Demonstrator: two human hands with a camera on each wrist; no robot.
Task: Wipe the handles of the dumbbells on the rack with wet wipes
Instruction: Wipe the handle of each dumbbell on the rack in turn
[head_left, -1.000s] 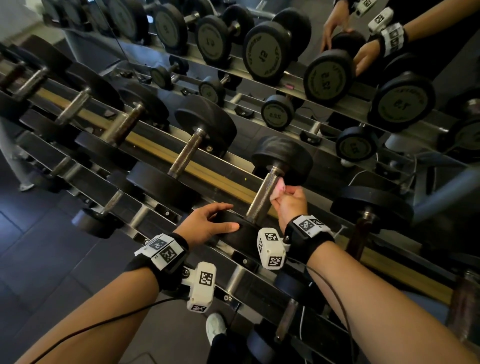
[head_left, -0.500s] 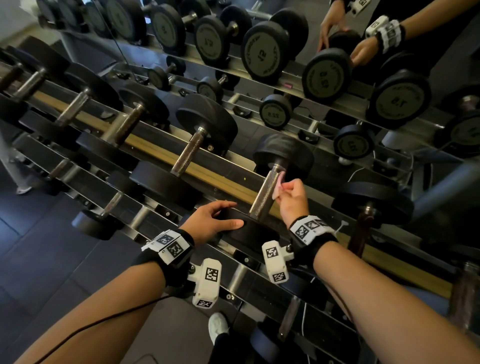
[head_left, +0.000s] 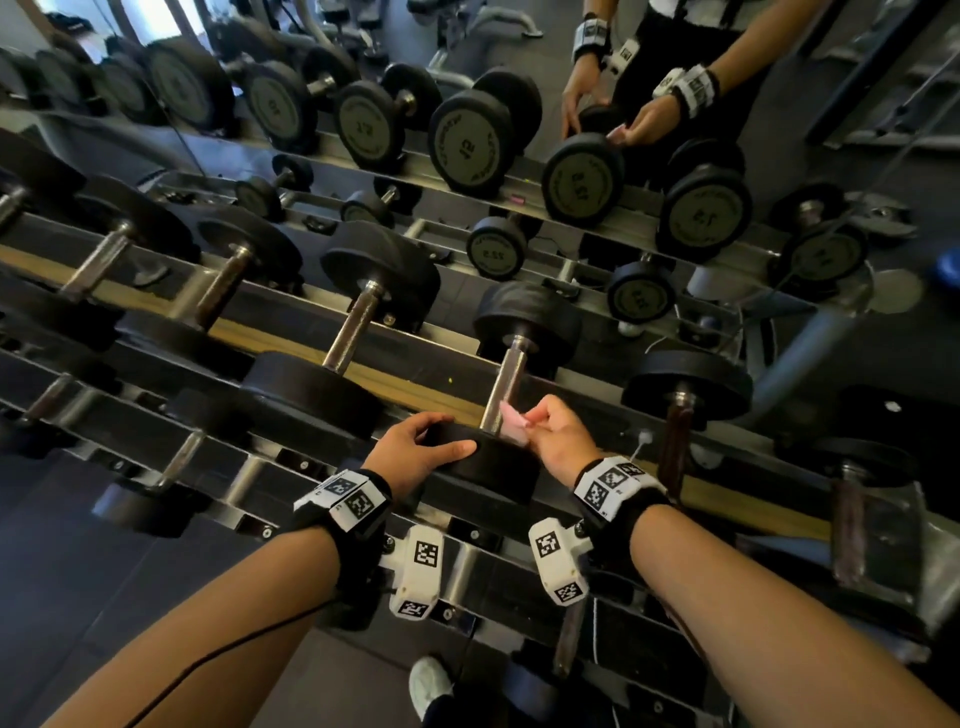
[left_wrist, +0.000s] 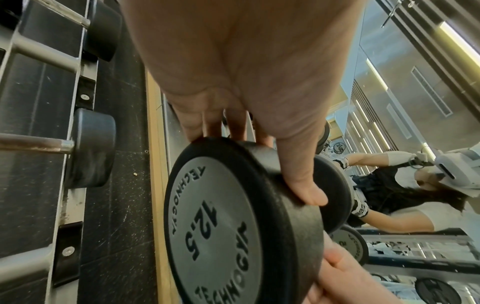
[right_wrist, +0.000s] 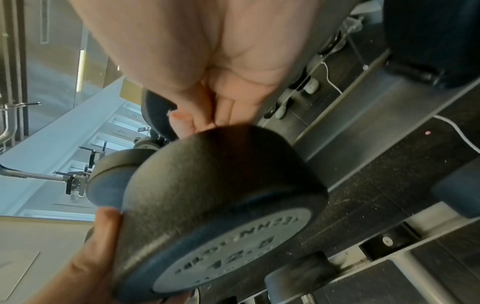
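Left hand (head_left: 415, 453) is gripping the near black rubber head (head_left: 493, 470) of the 12.5 dumbbell, thumb over the rim, fingers curled behind. Left wrist view is showing the grey end plate (left_wrist: 218, 224) stamped "12.5", which the head view is not showing. Right hand (head_left: 558, 441) is pinching a crumpled pink wet wipe (head_left: 511, 422) against the lower end of the steel dumbbell handle (head_left: 506, 387), just beside the near head. Right wrist view is mostly blocking the wipe behind the head (right_wrist: 221, 205). Dumbbell is sitting on the grey metal rack (head_left: 291, 317); a mirror (head_left: 779, 130) behind is reflecting the person.
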